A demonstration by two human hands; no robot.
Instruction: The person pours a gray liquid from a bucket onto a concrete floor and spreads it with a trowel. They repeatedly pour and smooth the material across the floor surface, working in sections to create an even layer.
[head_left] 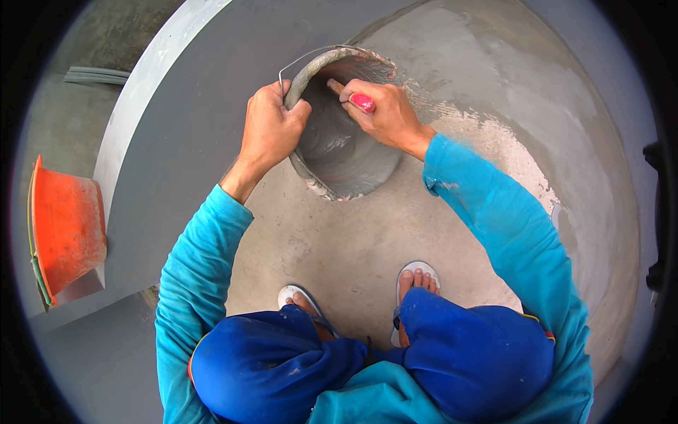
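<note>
A round bucket [302, 169], its rim crusted with cement, stands tilted in front of me with its mouth toward me. Wet grey cement [346, 157] coats its inside. My left hand [274, 119] is closed around the bucket's left rim, beside the thin wire handle [308, 52]. Over the bucket's mouth, my right hand [381, 116] grips a tool by its wooden handle [335, 85], which has a red end [363, 102]. The tool's working end is hidden, so I cannot tell its kind.
An orange bucket [69, 226] lies tipped at the far left, beyond a low grey curved wall [187, 120] with a pale edge. Wet grey cement [508, 63] is spread over the floor at the upper right. My sandalled feet [417, 277] rest on bare concrete. Thin grey strips [97, 75] lie upper left.
</note>
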